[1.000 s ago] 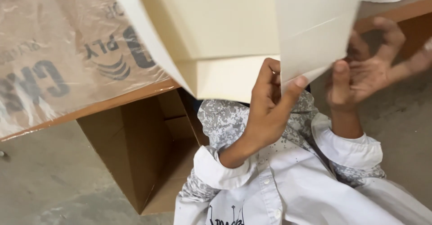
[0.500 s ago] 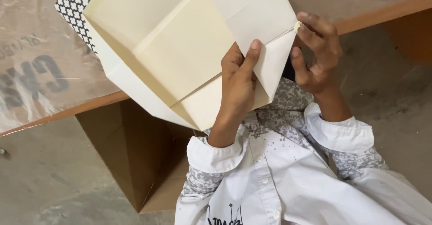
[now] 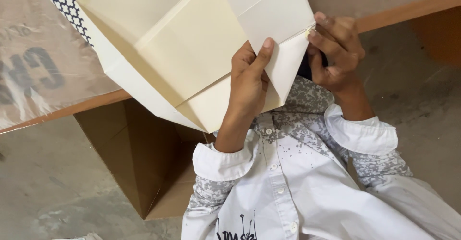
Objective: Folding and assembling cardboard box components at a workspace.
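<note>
A plastic-covered wooden table (image 3: 57,52) edges a grey concrete floor (image 3: 48,182). My left hand (image 3: 247,84) pinches the folded cream paper (image 3: 182,48) above that edge; my right hand (image 3: 336,50) pinches its corner. An open cardboard box (image 3: 139,163) sits beneath.

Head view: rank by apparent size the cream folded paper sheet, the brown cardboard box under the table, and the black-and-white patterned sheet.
1. Cream folded paper sheet, though nearest the camera.
2. Brown cardboard box.
3. Black-and-white patterned sheet, mostly hidden, so its rank is unsure.
</note>
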